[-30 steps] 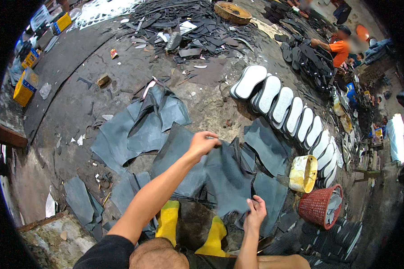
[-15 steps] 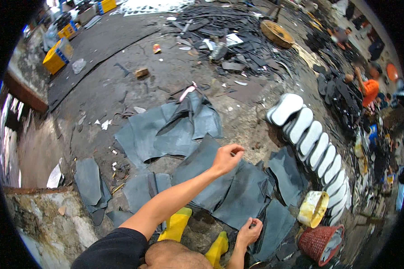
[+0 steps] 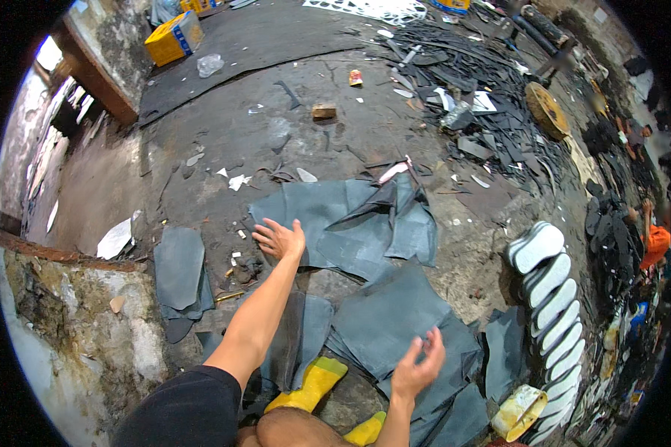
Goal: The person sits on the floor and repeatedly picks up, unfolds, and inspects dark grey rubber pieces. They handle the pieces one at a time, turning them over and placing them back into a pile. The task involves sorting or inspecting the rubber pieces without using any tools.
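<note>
My left hand [image 3: 279,240] is stretched forward with its fingers spread, over the left edge of a creased pile of grey-blue rubber-like sheets [image 3: 350,223]. Whether it touches them I cannot tell. My right hand [image 3: 419,365] hovers palm inward above a nearer stack of the same sheets [image 3: 388,316], fingers apart and nothing in it. Between my forearms lies a folded sheet [image 3: 317,328], beside my foot in a yellow sock [image 3: 320,384]. A smaller stack of cut pieces [image 3: 179,268] rests to the left.
At right, a curving row of white-topped sole-shaped pieces [image 3: 555,298] stands near a yellowed tin [image 3: 520,412]. Dark scraps [image 3: 462,82] heap up at the back. A brown block [image 3: 323,112] lies on the floor. At left is a worn low wall [image 3: 89,335]; people sit far right.
The view has turned left, so the scene sits further right. My left hand has swung left from over the near sheets and its fingers have spread. My right hand's fingers have opened too.
</note>
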### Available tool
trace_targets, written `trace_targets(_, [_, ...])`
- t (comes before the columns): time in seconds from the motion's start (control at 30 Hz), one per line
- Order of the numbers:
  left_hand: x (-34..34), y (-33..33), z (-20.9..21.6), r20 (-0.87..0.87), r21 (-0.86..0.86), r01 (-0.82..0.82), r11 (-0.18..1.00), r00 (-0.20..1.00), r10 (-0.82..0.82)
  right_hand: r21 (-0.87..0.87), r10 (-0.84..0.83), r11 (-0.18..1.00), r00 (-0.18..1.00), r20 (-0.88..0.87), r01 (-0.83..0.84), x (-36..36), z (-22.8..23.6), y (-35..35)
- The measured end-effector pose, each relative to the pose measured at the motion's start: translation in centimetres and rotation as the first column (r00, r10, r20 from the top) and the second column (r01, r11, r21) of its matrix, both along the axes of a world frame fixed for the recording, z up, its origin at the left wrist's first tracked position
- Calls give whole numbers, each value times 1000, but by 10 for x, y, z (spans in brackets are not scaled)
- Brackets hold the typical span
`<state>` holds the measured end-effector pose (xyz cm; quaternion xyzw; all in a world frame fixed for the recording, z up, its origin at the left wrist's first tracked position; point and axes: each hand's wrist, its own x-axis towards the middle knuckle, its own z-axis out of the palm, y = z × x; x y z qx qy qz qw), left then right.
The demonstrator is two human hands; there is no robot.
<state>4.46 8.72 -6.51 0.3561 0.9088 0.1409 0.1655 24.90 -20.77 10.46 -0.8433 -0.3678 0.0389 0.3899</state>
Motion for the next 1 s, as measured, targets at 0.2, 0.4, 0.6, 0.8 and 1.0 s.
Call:
trace_targets(0.2, [-30,-21,11,310,147,216,965,917,-253,-113,664,745,747,34,-657,-62,-55,141])
trace_targets(0.4, [-60,8,41,939,131,-218,967,339,-51,-471,814,552,566,128,-688,-112,-92,199])
trace_targets(0.6, [-80,46,80,915,181,-184,966,391,-97,-557,648,604,758,-73,-570,-64,-103,201])
trace_targets(0.8, [-122,93,97,933,190,-324,927,355,-67,-398,394,778,871,-292,-485,-18,-95,210])
trace_targets(1.0, [-140,92,158,908,210,-252,945,-309,-284,-444,726,519,651,-220,-730,41,-28,228])
